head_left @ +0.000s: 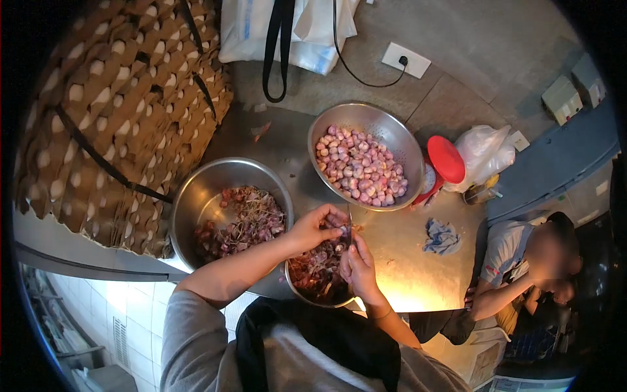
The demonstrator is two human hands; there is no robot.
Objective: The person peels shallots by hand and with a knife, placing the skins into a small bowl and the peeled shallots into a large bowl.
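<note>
My left hand [320, 227] is closed around a small shallot [341, 230], mostly hidden by the fingers. In my right hand [360, 266] is a small knife [349, 221], its blade pointing up and close against the shallot. Both hands are over a smaller metal bowl [315, 304] with dry shallot skins and scraps [313, 277] in it. To the left, a large metal pot [196, 189] contains unpeeled shallots and skins [251, 225]. Beyond my hands, a perforated metal colander [400, 134] holds many peeled shallots [359, 166].
Stacked egg trays [130, 117] tied with black straps rise at the left. Right of the colander are a red scale [446, 160], plastic bags [483, 153] and a crumpled blue cloth [443, 236]. Another person [509, 261] sits at the table's right end.
</note>
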